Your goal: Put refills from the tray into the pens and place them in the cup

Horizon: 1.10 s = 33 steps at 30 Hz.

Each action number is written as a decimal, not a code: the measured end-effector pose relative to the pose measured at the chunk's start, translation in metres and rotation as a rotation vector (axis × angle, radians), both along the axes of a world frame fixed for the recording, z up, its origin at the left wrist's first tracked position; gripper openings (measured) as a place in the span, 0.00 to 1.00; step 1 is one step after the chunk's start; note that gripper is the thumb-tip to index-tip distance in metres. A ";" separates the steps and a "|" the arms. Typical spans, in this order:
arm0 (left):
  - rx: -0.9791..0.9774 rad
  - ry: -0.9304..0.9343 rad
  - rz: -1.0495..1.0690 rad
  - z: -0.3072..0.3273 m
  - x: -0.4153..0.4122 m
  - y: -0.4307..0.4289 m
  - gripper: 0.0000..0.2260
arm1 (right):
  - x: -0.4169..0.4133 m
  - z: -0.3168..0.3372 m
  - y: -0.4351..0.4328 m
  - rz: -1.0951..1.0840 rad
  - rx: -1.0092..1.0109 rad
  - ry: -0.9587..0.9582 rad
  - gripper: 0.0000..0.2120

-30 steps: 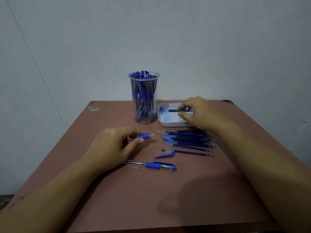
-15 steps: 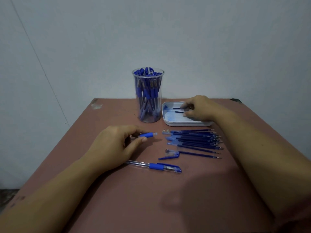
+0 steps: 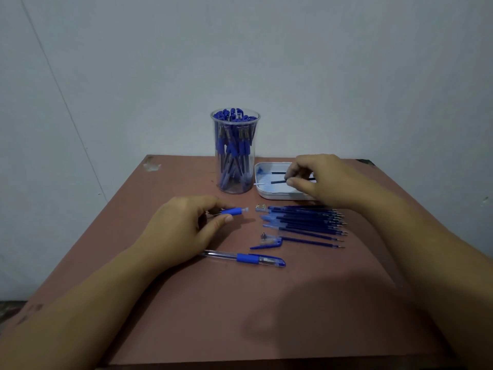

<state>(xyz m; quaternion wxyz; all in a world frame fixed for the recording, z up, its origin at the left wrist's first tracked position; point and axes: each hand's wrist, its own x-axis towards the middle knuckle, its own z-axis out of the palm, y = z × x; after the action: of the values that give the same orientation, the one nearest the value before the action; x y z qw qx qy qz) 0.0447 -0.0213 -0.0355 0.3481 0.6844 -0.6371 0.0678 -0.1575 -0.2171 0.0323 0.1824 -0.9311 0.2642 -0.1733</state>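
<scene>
- head view: your left hand (image 3: 184,231) lay on the brown table (image 3: 240,303), left of centre. its fingers were curled round a pen barrel (image 3: 236,211), and the barrel's blue grip and clear open end stuck out to the right, past your thumb.
- your right hand (image 3: 325,180) was over the white tray (image 3: 266,195) at centre right. thumb and forefinger pinched one dark refill (image 3: 277,181), which pointed left across the tray. i could not tell whether it touched the tray floor.
- a second dark refill (image 3: 278,172) lay in the tray, just above the pinched one in the frame.
- the clear cup (image 3: 234,166) stood upright just left of the tray, near the table's far edge, packed with blue-capped pens (image 3: 232,116).
- a row of loose blue refills (image 3: 304,220) lay on the table just below the tray, side by side, tips to the right, between your two hands.
- some small metal bits (image 3: 261,208) sat at the left end of that row, too small to make out.
- a loose blue cap (image 3: 268,243) lay below the row, with a single refill (image 3: 314,243) just to its right.
- a capped pen (image 3: 245,259) lay lower still, its clear end just beside your left wrist and its cap to the right.
- a plain grey wall (image 3: 346,76) filled the upper half of the frame.
</scene>
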 end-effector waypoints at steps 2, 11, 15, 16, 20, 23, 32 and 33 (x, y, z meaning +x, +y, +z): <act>-0.017 0.014 -0.010 0.000 -0.001 0.000 0.14 | -0.013 0.000 0.021 0.023 0.016 -0.041 0.03; -0.049 0.033 -0.009 0.000 -0.003 0.003 0.11 | -0.025 -0.039 0.046 -0.005 0.025 -0.255 0.10; -0.052 0.017 -0.003 0.002 -0.004 0.004 0.07 | -0.022 -0.043 0.049 0.015 0.027 -0.266 0.11; -0.051 0.015 -0.002 0.002 -0.004 0.005 0.07 | -0.021 -0.044 0.049 0.022 0.023 -0.265 0.10; -0.051 0.000 -0.013 0.002 -0.003 0.004 0.08 | -0.020 -0.046 0.052 0.046 0.008 -0.261 0.08; -0.050 0.009 -0.006 0.002 -0.002 0.004 0.08 | -0.020 -0.046 0.052 0.048 -0.016 -0.268 0.09; -0.051 0.011 0.000 0.002 -0.001 0.003 0.08 | -0.024 -0.048 0.044 0.010 -0.028 -0.323 0.06; -0.050 0.009 0.001 0.002 -0.001 0.003 0.08 | -0.024 -0.048 0.045 0.017 -0.027 -0.320 0.07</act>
<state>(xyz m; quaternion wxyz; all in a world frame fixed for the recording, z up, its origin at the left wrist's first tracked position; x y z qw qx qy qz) 0.0434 -0.0183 -0.0340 0.3679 0.6760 -0.6334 0.0805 -0.1816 -0.1722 -0.0153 0.2109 -0.8961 0.2217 -0.3214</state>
